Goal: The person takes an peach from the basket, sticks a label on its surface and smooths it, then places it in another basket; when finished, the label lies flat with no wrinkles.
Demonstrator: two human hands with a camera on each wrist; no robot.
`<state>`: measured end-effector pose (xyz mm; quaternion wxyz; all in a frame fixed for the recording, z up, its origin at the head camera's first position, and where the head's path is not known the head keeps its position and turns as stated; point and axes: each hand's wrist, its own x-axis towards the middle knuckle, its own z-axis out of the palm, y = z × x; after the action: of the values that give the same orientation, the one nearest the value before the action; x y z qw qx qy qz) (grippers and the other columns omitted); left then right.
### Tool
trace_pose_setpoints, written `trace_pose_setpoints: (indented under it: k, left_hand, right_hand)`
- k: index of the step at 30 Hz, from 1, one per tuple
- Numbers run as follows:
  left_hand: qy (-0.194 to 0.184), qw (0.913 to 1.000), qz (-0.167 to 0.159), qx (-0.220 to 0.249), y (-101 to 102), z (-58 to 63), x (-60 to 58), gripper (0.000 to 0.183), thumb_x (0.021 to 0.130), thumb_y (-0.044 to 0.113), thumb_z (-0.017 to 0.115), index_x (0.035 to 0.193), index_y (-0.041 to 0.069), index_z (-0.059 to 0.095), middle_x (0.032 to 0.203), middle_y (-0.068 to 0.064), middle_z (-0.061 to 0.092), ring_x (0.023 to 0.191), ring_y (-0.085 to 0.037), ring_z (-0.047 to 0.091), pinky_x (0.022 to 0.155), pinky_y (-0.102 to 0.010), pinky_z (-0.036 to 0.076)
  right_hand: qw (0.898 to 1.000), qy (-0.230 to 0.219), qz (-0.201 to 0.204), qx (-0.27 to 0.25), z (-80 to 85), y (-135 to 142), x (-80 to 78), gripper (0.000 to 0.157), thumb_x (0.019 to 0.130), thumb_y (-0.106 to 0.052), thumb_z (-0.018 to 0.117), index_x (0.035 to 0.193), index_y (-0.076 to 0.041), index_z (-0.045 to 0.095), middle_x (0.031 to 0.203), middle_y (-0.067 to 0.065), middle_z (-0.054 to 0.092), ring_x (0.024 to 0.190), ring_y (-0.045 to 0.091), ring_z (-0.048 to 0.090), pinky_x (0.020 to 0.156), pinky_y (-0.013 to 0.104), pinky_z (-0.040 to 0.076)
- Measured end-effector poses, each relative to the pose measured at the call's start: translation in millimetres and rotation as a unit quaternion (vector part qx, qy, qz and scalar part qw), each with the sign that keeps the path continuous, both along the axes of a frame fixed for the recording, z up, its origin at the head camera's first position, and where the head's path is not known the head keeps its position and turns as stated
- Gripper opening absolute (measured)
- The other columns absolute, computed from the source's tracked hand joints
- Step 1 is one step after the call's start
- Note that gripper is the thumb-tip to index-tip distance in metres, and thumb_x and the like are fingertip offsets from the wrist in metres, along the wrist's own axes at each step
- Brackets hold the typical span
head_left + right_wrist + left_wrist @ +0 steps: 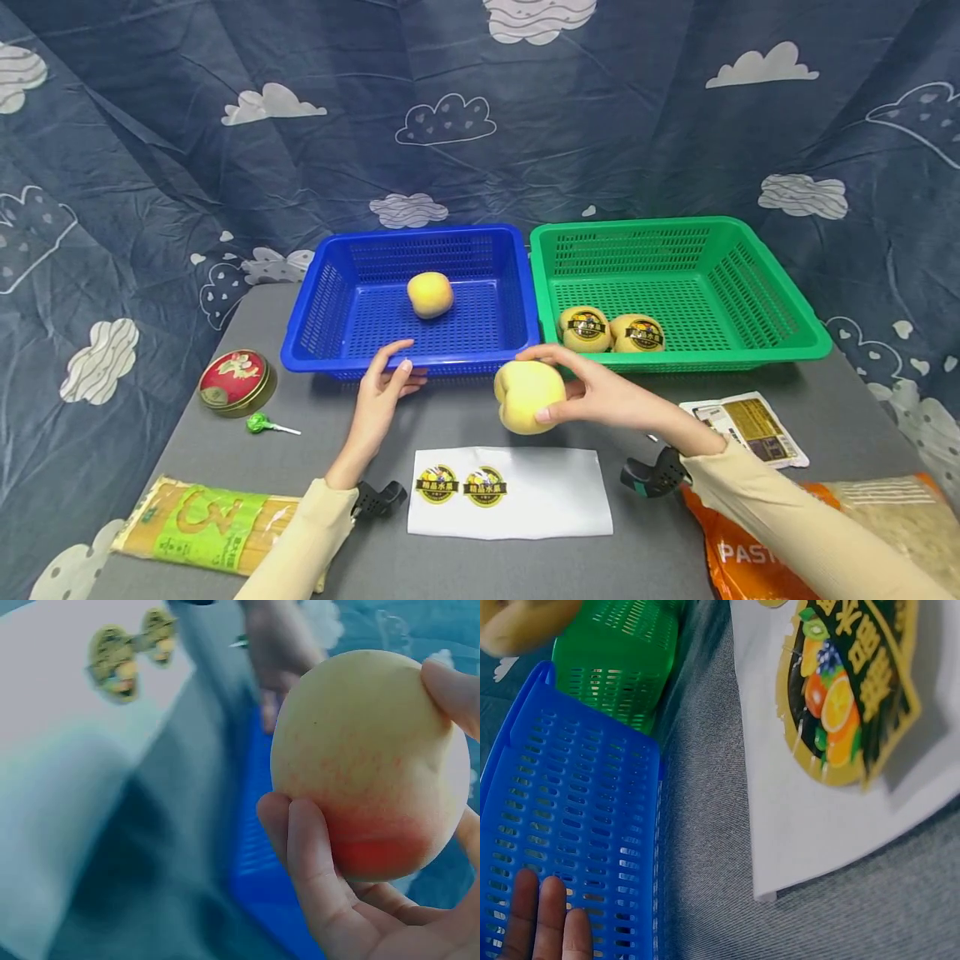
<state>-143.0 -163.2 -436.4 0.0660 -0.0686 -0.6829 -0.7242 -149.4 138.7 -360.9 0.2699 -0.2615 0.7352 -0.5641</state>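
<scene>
My right hand (600, 390) grips a yellow peach (528, 400) above the table, in front of where two baskets meet. The right wrist view shows a red blush on this peach (367, 765), with fingers and thumb around it. My left hand (381, 390) is at the front rim of the blue basket (408, 367), fingers loosely bent and holding nothing. One peach (431, 295) without a sticker lies inside that basket. Below my hands is a white sheet (540, 500) bearing two black-and-gold fruit stickers (484, 487). Two stickered peaches (585, 330) sit in the green basket (720, 360).
At the left are a round red tin (237, 377), a green lollipop (258, 422) and a pack of long noodles (213, 527). On the right lie a white-and-brown packet (750, 429) and an orange pasta bag (750, 554). A cloud-patterned cloth (600, 150) hangs behind the baskets.
</scene>
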Motion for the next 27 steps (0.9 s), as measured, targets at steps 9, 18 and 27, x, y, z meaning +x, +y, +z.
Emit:
trace_pose_setpoints:
  k: [9, 18, 27]
  left_hand:
    - [0.003, 1.0, -0.001, -0.002, 1.9, 0.3, 0.2, 0.036, 0.094, 0.017, 0.049, 0.126, 0.002, 0.045, 0.096, -0.034, 0.057, 0.088, -0.05, 0.053, 0.079, -0.054, 0.043]
    - [0.007, 0.9999, -0.005, -0.004, 0.2, -0.9, 0.0, 0.037, 0.094, 0.016, 0.047, 0.127, -0.001, 0.043, 0.096, -0.036, 0.056, 0.088, -0.051, 0.053, 0.079, -0.055, 0.042]
    - [-0.016, 0.9991, -0.022, -0.033, 0.0, 12.8, 4.5, 0.038, 0.096, 0.015, 0.044, 0.133, 0.008, 0.039, 0.101, -0.035, 0.055, 0.09, -0.048, 0.054, 0.081, -0.052, 0.043]
  right_hand:
    - [0.987, 0.125, -0.032, 0.094, -41.6, 5.3, 12.9, 0.066, 0.071, -0.03, 0.076, 0.128, -0.021, 0.044, 0.114, 0.004, 0.047, 0.093, 0.02, 0.048, 0.073, 0.034, 0.046]
    - [0.969, 0.18, -0.083, 0.147, -58.2, -5.3, 8.8, 0.064, 0.072, -0.034, 0.075, 0.127, -0.023, 0.045, 0.109, 0.007, 0.047, 0.087, 0.019, 0.043, 0.067, 0.032, 0.044]
    - [0.968, 0.186, -0.073, 0.153, -58.9, -5.7, 9.7, 0.064, 0.077, -0.037, 0.07, 0.132, -0.024, 0.041, 0.118, 0.014, 0.043, 0.09, 0.022, 0.045, 0.067, 0.029, 0.047]
